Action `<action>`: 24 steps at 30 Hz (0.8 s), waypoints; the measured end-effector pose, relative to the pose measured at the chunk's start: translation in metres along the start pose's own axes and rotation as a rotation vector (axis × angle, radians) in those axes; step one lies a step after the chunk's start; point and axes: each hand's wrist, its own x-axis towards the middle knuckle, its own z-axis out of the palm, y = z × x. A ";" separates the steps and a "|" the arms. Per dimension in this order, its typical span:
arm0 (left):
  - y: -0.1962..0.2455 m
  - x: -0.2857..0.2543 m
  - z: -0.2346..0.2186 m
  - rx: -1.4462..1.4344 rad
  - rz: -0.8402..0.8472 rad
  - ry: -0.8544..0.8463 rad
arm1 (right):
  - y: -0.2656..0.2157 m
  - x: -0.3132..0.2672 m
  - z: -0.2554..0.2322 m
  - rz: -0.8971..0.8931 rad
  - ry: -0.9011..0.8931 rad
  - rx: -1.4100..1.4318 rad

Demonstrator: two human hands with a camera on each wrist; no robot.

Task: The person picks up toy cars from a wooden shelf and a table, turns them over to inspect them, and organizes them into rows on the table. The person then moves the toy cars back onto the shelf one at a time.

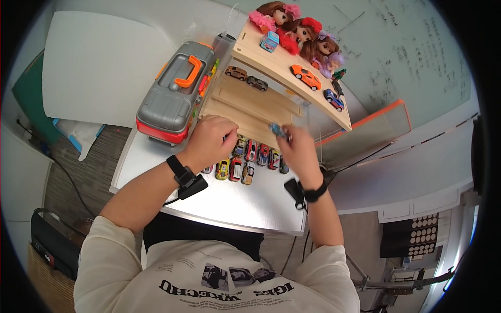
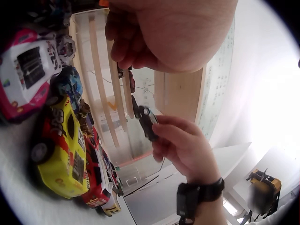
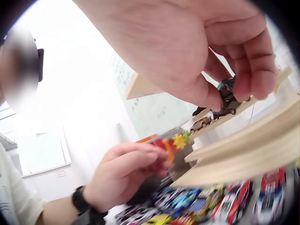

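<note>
Between thumb and fingers, my right hand (image 1: 300, 156) pinches a small toy car (image 1: 276, 129) in front of the wooden shelf (image 1: 250, 112). The left wrist view has that car (image 2: 147, 123) tilted, dark underside and wheels showing, in the right hand (image 2: 185, 147). In the right wrist view its dark body (image 3: 227, 89) is partly behind the fingertips. My left hand (image 1: 211, 141), fingers loosely curled with nothing visible in them, is by the shelf's left end, above parked cars. Two cars, a brown one (image 1: 236, 72) and a dark one (image 1: 257, 83), stand on an inner tier.
Several toy cars stand in rows on the silver table (image 1: 209, 201), among them a yellow one (image 1: 222, 169). A grey toolbox (image 1: 169, 99) stands left of the shelf. Dolls (image 1: 302, 34), an orange car (image 1: 306, 77) and a blue car (image 1: 334, 99) are on the top board.
</note>
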 end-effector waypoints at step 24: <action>-0.005 -0.002 0.003 0.073 0.029 0.030 | -0.002 -0.118 0.069 0.044 -0.079 -0.028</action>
